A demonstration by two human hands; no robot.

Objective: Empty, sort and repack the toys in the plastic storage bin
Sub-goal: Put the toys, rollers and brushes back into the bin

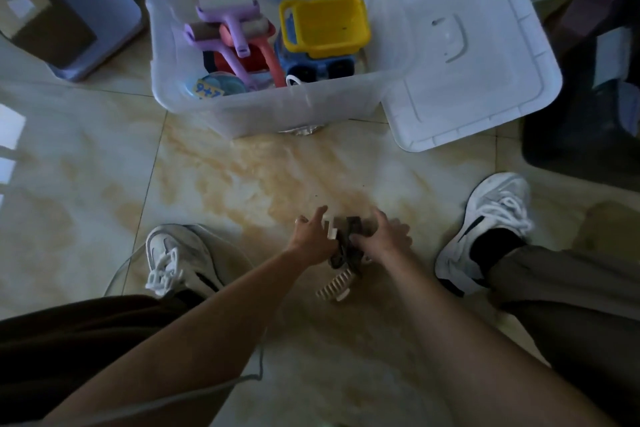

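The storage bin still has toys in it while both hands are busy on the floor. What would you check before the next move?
1. Storage bin open, lid off beside it: ok.
2. Bin emptied: not ok; yellow truck and purple rollers are still inside.
3. Left hand and right hand free: not ok; both are on the dark toy pieces.
4. Grip secure: cannot tell, blurred.
5. Ribbed white piece on the floor, clear of the shoes: ok.

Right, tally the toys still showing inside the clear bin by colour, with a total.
Purple rollers: 2
Coral-red roller: 1
Blue truck with yellow bed: 1
Blue disc with yellow number label: 1
Red block, partly hidden: 1
Total: 6 visible; more may lie underneath.
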